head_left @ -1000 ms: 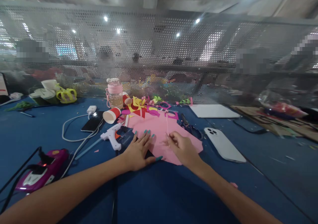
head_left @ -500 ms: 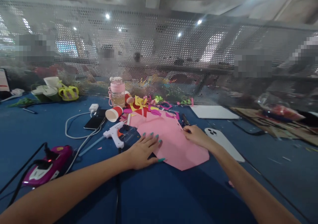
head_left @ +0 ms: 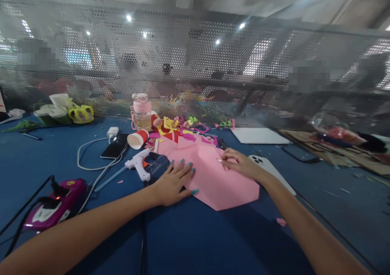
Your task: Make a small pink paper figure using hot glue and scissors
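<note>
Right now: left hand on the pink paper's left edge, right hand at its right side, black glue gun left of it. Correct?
Colour's wrong: head view shows a white glue gun, not black. Rest holds: it's left of the pink paper, left hand on its left edge, right hand at its right side.

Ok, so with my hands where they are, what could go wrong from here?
The glue gun lies close to your left hand; if it's hot, which I can't tell, it might burn you. The large pink sheet under that hand could crease or slip if pressed unevenly. The white phone lies close by your right hand, so a sideways sweep might bump it.
</note>
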{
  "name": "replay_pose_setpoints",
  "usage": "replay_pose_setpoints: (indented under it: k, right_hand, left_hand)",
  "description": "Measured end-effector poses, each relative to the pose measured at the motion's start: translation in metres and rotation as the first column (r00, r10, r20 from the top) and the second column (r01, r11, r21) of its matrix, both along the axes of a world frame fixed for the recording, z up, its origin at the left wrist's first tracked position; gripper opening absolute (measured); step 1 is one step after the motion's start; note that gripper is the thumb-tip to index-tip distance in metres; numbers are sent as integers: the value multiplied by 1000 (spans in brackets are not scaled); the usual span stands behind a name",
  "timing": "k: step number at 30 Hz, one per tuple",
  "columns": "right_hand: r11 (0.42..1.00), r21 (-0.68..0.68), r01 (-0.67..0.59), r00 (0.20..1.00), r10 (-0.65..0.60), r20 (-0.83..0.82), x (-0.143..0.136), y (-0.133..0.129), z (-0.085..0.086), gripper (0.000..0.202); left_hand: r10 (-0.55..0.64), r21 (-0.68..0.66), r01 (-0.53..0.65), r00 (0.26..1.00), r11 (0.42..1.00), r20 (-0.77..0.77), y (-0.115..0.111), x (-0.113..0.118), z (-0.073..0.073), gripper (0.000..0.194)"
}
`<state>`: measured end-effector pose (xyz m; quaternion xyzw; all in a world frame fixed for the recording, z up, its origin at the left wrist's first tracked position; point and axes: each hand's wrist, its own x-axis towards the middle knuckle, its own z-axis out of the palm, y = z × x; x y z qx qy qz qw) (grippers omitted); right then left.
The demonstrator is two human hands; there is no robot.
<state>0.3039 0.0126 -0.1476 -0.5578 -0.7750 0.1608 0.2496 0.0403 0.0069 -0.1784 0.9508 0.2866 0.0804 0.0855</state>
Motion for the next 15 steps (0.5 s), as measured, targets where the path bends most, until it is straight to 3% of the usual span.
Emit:
replay_pose_setpoints:
  k: [2,4,7,11,15]
  right_hand:
    - [999,16,52,995,-51,-82,1,1,3,40]
    - [976,73,207,970,-195,-144,6,7,5,35]
    - [881,161,444,886,-406,-222,19,29,9,31]
    - [716,205,668,741,-613,-272,28,75,11,31]
    - [617,274,738,674,-697,-245,18,111,3,31]
  left_hand:
    - [11,44,-14,998,999,65,1,0,-3,65]
    - [54,119,-77,981,990,186,3,0,-5,66]
    - [144,172,-206,938,963,315,7,2,-8,64]
    - [217,66,-232,959,970,181,11,5,-6,73]
    - [246,-13,-246,969,969,33,11,7,0,75]
